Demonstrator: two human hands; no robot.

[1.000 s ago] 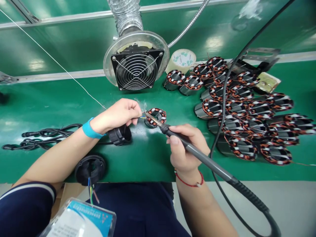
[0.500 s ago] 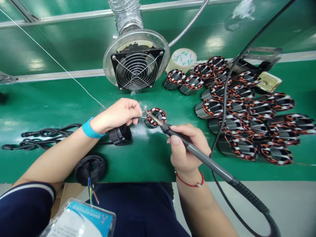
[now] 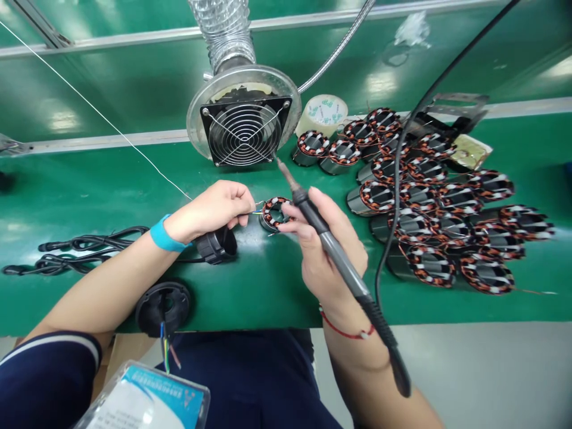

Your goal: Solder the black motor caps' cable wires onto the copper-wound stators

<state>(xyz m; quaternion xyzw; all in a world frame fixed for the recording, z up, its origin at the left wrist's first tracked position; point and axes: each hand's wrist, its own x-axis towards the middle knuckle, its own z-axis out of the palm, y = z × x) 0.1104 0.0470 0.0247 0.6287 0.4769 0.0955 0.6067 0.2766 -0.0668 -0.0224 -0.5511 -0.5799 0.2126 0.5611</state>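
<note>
Centre of the frame on the green counter (image 3: 89,179), and here's the action! The left hand (image 3: 214,208), with a blue wristband (image 3: 163,233), has its fingers (image 3: 236,205) curled closed on thin coloured wires (image 3: 257,211). Those wires lead straight to a copper-wound stator (image 3: 273,214), sitting on the counter just beyond the fingertips.

Over to the right hand (image 3: 328,250), a red string bracelet (image 3: 346,329) at its wrist. Its fingers (image 3: 317,202) are wrapped firmly around the grey handle of a soldering iron (image 3: 324,235), with one fingertip reaching to just beside the stator. The iron's metal tip points up and left, well clear of the stator and close to the round fume extractor fan (image 3: 245,132) at top centre, with its silver flexible duct (image 3: 221,33) rising out of the frame.

Right of that, a big crowd of finished-looking stators (image 3: 424,190) is packed together, a roll of tape (image 3: 322,116) just behind them. A black iron cable (image 3: 397,173) drops through the scene.

Down at lower left, a black plastic end cap (image 3: 163,308) sits with coloured leads hanging over the counter's edge. A second cap (image 3: 218,245) lies under the left wrist, and coiled black cords (image 3: 75,256) stretch along the left side.
</note>
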